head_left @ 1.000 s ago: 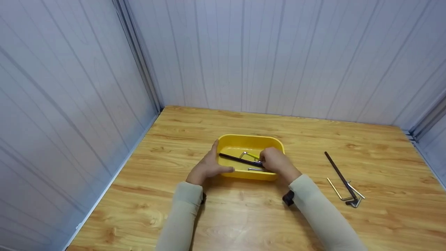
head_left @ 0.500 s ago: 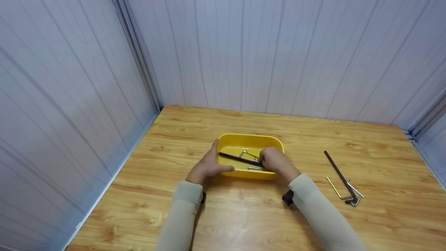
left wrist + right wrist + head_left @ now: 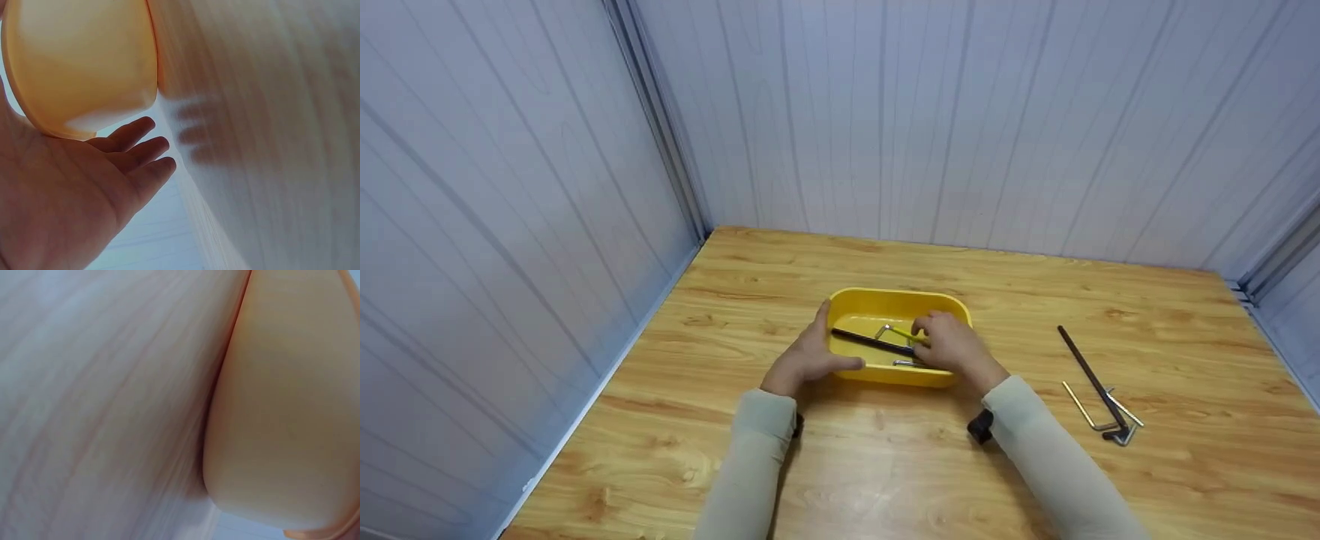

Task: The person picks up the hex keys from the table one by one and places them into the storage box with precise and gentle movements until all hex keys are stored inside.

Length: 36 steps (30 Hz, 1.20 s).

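I see the right hand (image 3: 950, 346) has loosened at three o'clock in the yellow plastic tray (image 3: 894, 376), grip unclear, seemingly after the slim yellow rod (image 3: 904, 335).

Yellow rounded-rectangular open-topped tray, apparently plastic (image 3: 896, 375): upright on the desk (image 3: 877, 472), left fingers (image 3: 822, 316) spread about one end, right fingers (image 3: 923, 324) inside near the other. Long straight black rod (image 3: 874, 342): slants across the tray, one end near the left fingers, the other hidden under the right. Slim bent rod, yellow shaft, silver elbow (image 3: 900, 333): shaft runs to the right fingertips; grip unclear. Slim silver rod (image 3: 906, 364): beside the near wall, passing under the right fingers, far end hidden.
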Each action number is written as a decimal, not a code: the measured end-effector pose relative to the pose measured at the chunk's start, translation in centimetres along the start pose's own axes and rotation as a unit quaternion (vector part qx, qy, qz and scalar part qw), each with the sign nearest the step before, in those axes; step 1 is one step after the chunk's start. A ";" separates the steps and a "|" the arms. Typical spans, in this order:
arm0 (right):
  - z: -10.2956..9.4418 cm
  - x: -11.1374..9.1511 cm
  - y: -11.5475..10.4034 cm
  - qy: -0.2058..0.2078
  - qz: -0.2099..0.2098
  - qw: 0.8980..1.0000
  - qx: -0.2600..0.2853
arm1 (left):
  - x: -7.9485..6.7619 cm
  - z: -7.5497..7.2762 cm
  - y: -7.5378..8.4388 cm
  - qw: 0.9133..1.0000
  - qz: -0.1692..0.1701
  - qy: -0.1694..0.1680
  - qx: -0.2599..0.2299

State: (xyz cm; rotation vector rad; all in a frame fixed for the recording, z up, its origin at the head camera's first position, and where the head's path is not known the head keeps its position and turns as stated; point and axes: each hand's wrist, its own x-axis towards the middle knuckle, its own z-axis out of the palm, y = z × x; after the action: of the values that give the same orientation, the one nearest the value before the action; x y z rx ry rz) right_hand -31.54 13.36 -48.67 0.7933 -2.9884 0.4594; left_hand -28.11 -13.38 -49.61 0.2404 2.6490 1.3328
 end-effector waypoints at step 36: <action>-4.5 -6.3 3.0 0.106 0.046 0.993 0.025 | 0.3 -0.1 0.0 1.000 0.003 0.004 0.009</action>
State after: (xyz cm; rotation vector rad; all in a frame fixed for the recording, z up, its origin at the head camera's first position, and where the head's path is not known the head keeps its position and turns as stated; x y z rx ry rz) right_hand -27.82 20.20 -45.76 0.5724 -2.8341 0.5842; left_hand -28.39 -13.36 -49.57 0.2459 2.6689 1.3148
